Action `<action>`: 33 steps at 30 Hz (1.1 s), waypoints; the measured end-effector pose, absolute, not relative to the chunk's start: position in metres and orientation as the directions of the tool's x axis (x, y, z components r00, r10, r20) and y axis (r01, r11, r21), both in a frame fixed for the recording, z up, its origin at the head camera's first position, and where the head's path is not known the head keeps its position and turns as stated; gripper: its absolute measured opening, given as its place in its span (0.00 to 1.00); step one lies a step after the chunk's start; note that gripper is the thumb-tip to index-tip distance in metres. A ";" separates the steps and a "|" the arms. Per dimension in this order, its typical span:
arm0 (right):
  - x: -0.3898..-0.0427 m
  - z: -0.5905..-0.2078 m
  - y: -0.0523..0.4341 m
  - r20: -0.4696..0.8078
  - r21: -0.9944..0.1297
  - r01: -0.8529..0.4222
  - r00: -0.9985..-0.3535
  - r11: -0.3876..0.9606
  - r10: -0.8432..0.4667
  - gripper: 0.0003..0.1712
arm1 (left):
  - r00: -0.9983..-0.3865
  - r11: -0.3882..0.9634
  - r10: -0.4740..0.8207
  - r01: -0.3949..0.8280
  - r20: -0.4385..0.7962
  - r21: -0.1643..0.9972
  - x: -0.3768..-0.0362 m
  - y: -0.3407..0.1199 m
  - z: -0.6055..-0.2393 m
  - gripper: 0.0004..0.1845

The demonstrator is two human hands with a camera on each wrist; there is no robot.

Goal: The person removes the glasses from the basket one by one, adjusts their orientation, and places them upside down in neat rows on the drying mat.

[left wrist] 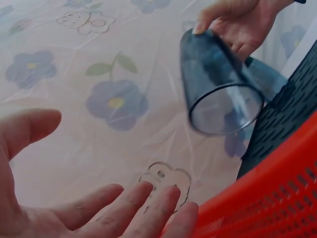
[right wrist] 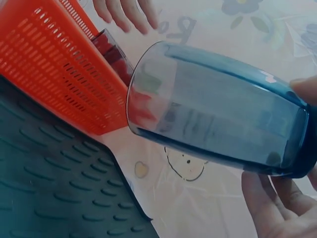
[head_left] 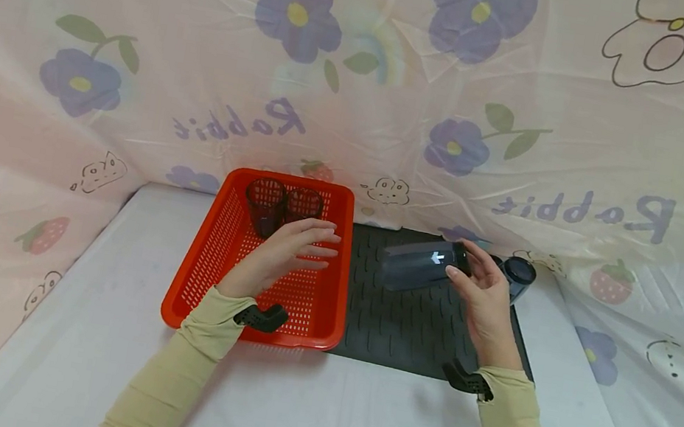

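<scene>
Creased flowered sheeting (head_left: 359,104) hangs behind; right hand (head_left: 487,298) grips a tapered, transparent blue cup (head_left: 416,265); below the loose-fingered left hand (head_left: 283,253), a perforated red plastic basket (head_left: 344,281) holds two transparent cups (head_left: 264,203).

You hold the smoky-blue, see-through glass (head_left: 416,265) by its thick, dark base end in your right hand (head_left: 489,313), right of centre in the head view. It is raised, tipped nearly onto its side, its round open mouth pointing left and dipping slightly.
</scene>
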State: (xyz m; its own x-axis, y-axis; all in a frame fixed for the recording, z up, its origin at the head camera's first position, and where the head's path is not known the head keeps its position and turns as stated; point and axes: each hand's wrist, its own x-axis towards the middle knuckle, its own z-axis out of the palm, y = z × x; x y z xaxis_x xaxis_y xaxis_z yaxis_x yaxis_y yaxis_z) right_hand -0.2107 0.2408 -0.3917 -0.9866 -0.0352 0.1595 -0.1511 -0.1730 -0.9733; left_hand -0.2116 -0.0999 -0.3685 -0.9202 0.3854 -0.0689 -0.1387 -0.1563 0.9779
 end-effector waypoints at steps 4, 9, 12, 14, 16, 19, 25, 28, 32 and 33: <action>-0.211 -0.396 0.246 0.163 -0.976 -0.159 -0.986 -0.147 -0.019 0.34 | -0.929 -0.163 0.362 -0.136 -0.069 0.977 -0.211 -0.114 -0.367 0.25; -0.211 -0.399 0.253 0.186 -0.975 -0.185 -0.983 -0.119 0.006 0.34 | -0.943 -0.164 0.328 -0.124 -0.064 0.979 -0.211 -0.133 -0.364 0.29; -0.211 -0.400 0.257 0.196 -0.975 -0.197 -0.980 -0.102 0.021 0.34 | -0.945 -0.165 0.320 -0.127 -0.069 0.978 -0.211 -0.144 -0.364 0.30; -0.211 -0.401 0.261 0.196 -0.976 -0.198 -0.980 -0.094 0.028 0.33 | -0.945 -0.170 0.318 -0.133 -0.073 0.976 -0.212 -0.150 -0.365 0.30; -0.210 -0.402 0.264 0.189 -0.977 -0.192 -0.981 -0.092 0.035 0.33 | -0.945 -0.174 0.316 -0.144 -0.083 0.974 -0.212 -0.155 -0.366 0.30; -0.208 -0.405 0.268 0.180 -0.980 -0.183 -0.983 -0.079 0.047 0.34 | -0.945 -0.178 0.314 -0.156 -0.094 0.972 -0.213 -0.162 -0.368 0.30; -0.205 -0.409 0.276 0.141 -0.990 -0.141 -0.988 -0.002 0.067 0.35 | -0.949 -0.157 0.293 -0.171 -0.120 0.973 -0.214 -0.174 -0.370 0.32; -0.204 -0.411 0.280 0.117 -0.992 -0.113 -0.990 0.053 0.083 0.36 | -0.950 -0.154 0.283 -0.179 -0.130 0.972 -0.215 -0.178 -0.370 0.32; -0.202 -0.413 0.285 0.093 -0.992 -0.083 -0.990 0.090 0.105 0.36 | -0.951 -0.178 0.273 -0.201 -0.148 0.963 -0.217 -0.184 -0.369 0.29; -0.201 -0.414 0.287 0.089 -0.993 -0.080 -0.990 0.089 0.105 0.36 | -0.950 -0.190 0.273 -0.210 -0.153 0.959 -0.218 -0.186 -0.369 0.29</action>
